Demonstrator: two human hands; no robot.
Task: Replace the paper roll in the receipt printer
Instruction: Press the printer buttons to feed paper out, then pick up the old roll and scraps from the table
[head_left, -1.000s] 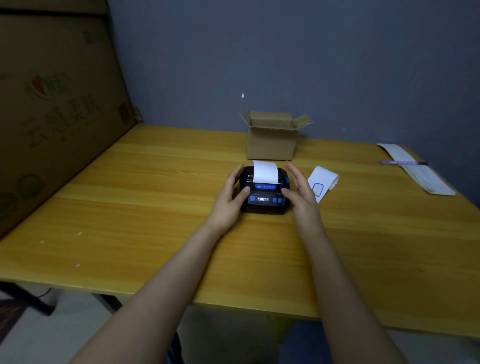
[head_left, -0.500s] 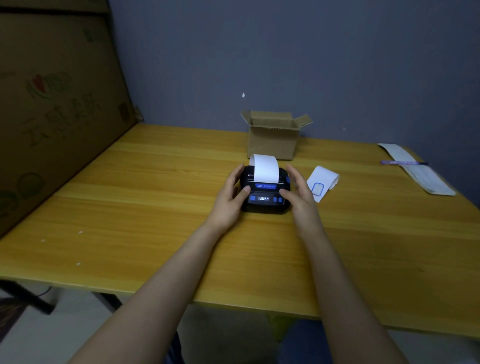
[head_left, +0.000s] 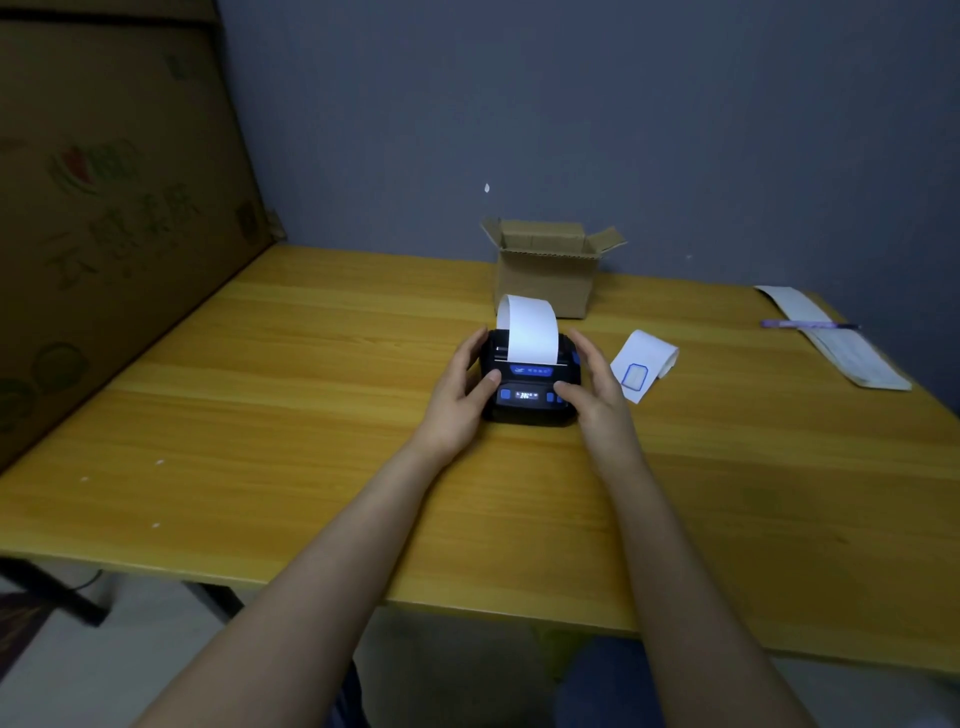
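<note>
Resting on the yellow wooden bench, a small black printer sits near the middle, its lit display and blue buttons facing the person. A strip of white paper rises from the slot on top and curls toward the back. The left hand cups the printer's left side, fingers spread along the edge and thumb pressed on the front panel beside a blue button. The right hand flanks the right side, thumb on the front panel near the right-hand buttons; its fingers are extended and seem slightly off the casing, though I cannot tell for sure. Neither grip is closed around anything; both are loosely open against the printer. Just right of the right hand lies a curled paper slip printed with a blue rectangle. Behind the printer stands an open carton. Well to the right, a pen lies across a long receipt. A large cardboard sheet leans along the bench's left edge.
</note>
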